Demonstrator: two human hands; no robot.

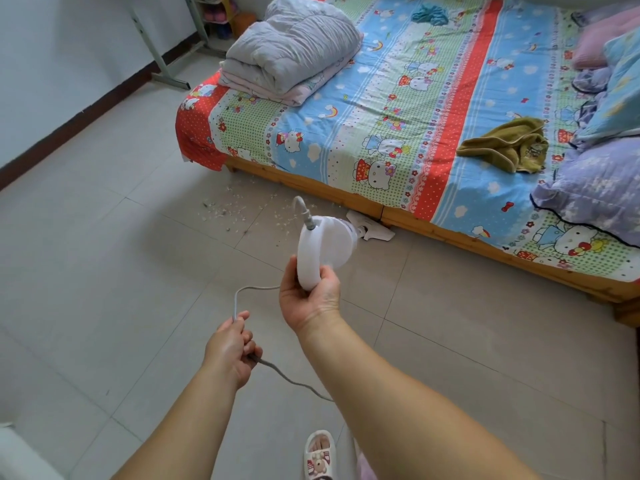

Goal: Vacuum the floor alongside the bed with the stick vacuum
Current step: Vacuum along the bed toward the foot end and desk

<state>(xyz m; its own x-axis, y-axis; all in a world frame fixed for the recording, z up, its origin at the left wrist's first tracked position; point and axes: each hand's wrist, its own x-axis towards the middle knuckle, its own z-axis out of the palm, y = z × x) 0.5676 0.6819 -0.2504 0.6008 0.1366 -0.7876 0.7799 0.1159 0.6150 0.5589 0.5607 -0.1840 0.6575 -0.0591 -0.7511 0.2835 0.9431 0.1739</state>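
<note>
My right hand (pixel 310 299) grips the curved white handle of the stick vacuum (pixel 323 249), seen end-on from above. Its white floor head (pixel 372 230) rests on the tiles against the wooden bed frame (pixel 433 230). A grey power cord (pixel 242 296) leaves the top of the handle, loops down and passes through my left hand (pixel 233 348), which is closed around it. Scattered white and grey debris (pixel 239 211) lies on the tiles to the left of the floor head, near the bed's corner. The bed (pixel 398 126) carries a cartoon-patterned sheet.
A folded grey quilt (pixel 294 46) sits at the bed's foot, with an olive cloth (pixel 509 145) and pillows (pixel 595 188) to the right. A metal stand leg (pixel 169 77) stands by the far wall. My slippered foot (pixel 318 455) is at the bottom edge.
</note>
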